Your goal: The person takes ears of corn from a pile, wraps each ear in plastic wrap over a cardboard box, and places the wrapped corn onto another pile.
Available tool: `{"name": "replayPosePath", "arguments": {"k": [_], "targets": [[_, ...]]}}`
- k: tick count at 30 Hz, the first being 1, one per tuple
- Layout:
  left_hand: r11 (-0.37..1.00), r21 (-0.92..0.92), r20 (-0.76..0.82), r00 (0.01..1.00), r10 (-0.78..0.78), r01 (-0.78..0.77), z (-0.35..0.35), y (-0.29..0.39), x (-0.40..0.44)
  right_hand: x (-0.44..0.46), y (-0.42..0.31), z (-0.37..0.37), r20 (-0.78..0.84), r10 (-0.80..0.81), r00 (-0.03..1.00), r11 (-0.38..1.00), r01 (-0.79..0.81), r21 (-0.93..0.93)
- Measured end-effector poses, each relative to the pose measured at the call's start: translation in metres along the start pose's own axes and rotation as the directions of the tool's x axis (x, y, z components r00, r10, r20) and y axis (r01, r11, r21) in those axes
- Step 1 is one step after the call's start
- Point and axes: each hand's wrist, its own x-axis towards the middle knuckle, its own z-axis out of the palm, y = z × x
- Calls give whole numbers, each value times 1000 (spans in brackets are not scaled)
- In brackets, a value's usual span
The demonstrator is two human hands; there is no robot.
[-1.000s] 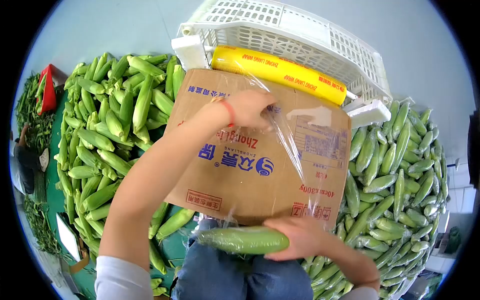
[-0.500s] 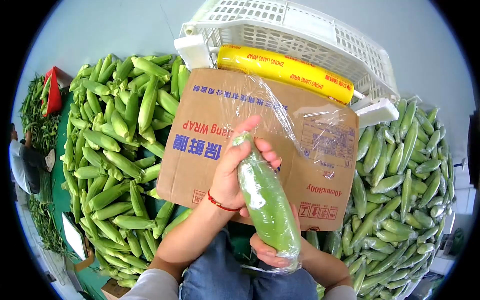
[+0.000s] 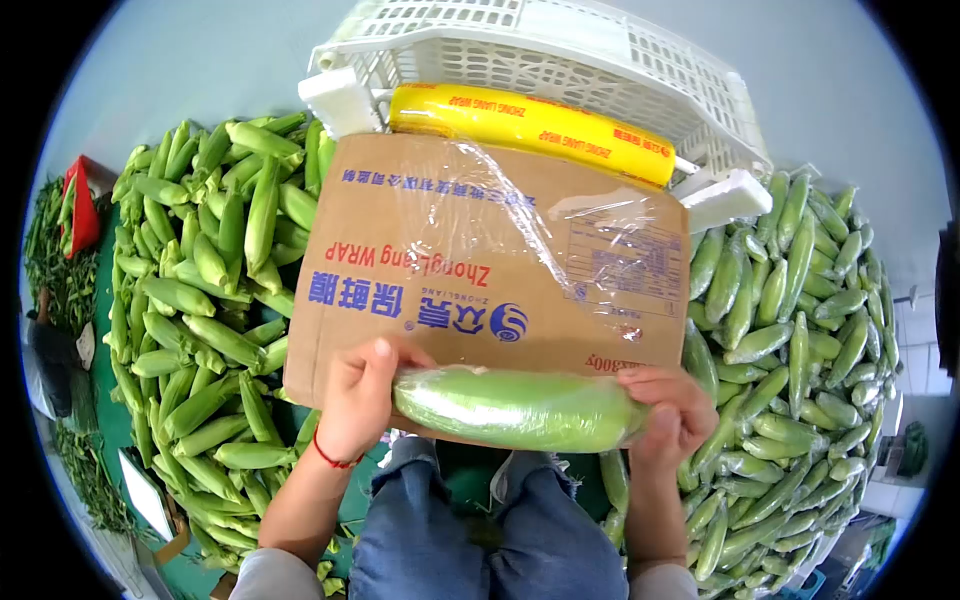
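A green ear of corn [image 3: 515,408], still in its husk and covered in shiny cling film, lies crosswise between my hands above my lap. My left hand [image 3: 362,392], with a red cord on the wrist, closes on its left end, thumb up and fingers partly hidden behind. At the other end, my right hand [image 3: 676,412] pinches the film and the tip. Just beyond the ear is a cardboard box [image 3: 400,230] with a sheet of clear film over its top. The yellow cling film roll [image 3: 530,128] sits behind that.
White foam blocks [image 3: 340,102] flank the roll, and a white plastic crate [image 3: 560,45] stands behind. Unwrapped corn [image 3: 205,300] is heaped on the left, film-wrapped corn [image 3: 790,400] on the right. Another person [image 3: 45,360] is at the far left edge.
The ear has turned from nearly upright to crosswise and lies lower. My left hand has moved down and left to one end, my right hand up and right to the other.
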Motion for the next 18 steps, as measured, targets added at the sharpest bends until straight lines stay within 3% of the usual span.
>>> {"name": "replayPosePath", "arguments": {"k": [1, 2, 3, 4, 5, 7, 9, 10, 11, 13, 14, 15, 17, 18], "targets": [[997, 18, 63, 995, -73, 72, 2, 1, -7, 1, 1, 1, -149, 39, 988, 990, -18, 142], [958, 21, 203, 937, -283, 285, 1, -1, -14, 6, 2, 18, -311, 191, 931, 937, -78, 340], [877, 58, 337, 817, -467, 477, 0, -3, -20, 14, 1, 29, -274, 306, 912, 797, -88, 597], [848, 135, 459, 726, -513, 513, 4, -2, -23, 22, 0, 39, -232, 417, 879, 591, -68, 804], [775, 94, 697, 515, -500, 625, -4, -21, -25, 28, -1, 43, -26, 395, 918, 258, -84, 963], [715, -168, 872, 441, -214, 679, 26, -12, -38, 15, 17, 45, 230, 411, 882, 227, -343, 911], [750, -219, 879, 460, -125, 624, 31, -14, -26, 15, 15, 47, 229, 409, 883, 303, -368, 879], [724, -241, 836, 517, -183, 646, 31, -13, -21, 16, 15, 48, 232, 411, 881, 338, -384, 859], [692, -220, 876, 452, -170, 687, 31, -13, -9, 21, 10, 50, 115, 471, 874, 444, -348, 826], [797, -221, 795, 577, -187, 563, 49, 2, -8, 35, -4, 54, -125, 528, 840, 632, -290, 719], [953, -145, 705, 704, -90, 266, 58, 6, -6, 29, -12, 56, -139, 494, 859, 608, -226, 761], [998, -25, 616, 786, 58, -54, 67, 9, -4, 16, -11, 60, -120, 495, 860, 657, -281, 699], [906, 207, 550, 809, 204, -370, 81, 17, -3, -15, 1, 69, -73, 515, 854, 731, -394, 557], [877, 286, 557, 812, 175, -385, 85, 24, -2, -28, 8, 70, -45, 559, 828, 620, -382, 685]]}}
